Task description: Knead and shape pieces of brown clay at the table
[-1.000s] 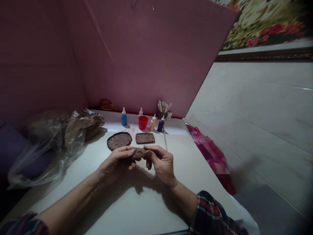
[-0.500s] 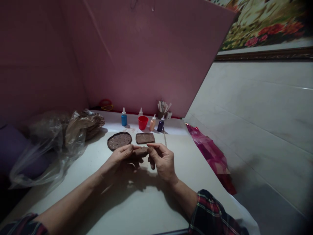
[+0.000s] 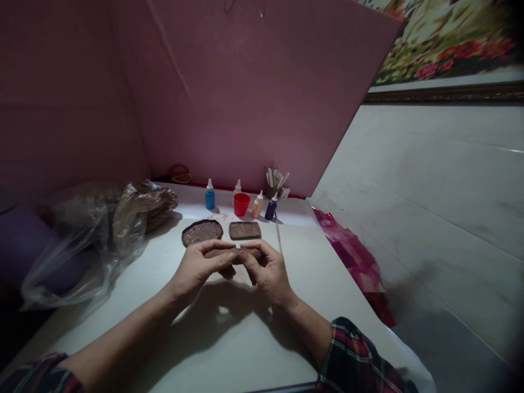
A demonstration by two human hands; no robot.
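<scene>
Between my two hands, above the white tabletop, is a lump of brown clay [image 3: 221,253]. My left hand [image 3: 196,267] grips its left part, thumb in front and fingers behind. On the other end my right hand [image 3: 268,273] is closed, its thumb pressing close to the left thumb. The fingers cover much of the clay, so its full shape is hidden. Just beyond the hands lie a round brown clay piece [image 3: 202,232] with a raised rim and a pitted surface, and a small rectangular clay slab [image 3: 244,230] with a low rim.
Behind stand a blue bottle [image 3: 209,196], a red cup [image 3: 241,204], a peach bottle [image 3: 257,207], a dark blue bottle [image 3: 271,208] and a holder of tools [image 3: 275,183]. A thin brush [image 3: 278,234] lies at right. A plastic bag [image 3: 139,213] sits left; a pink panel [image 3: 245,98] rises behind.
My left hand has turned, its thumb now lying along the front of the clay. Both thumbs have come together at the middle, and the right fingers have closed over the right end.
</scene>
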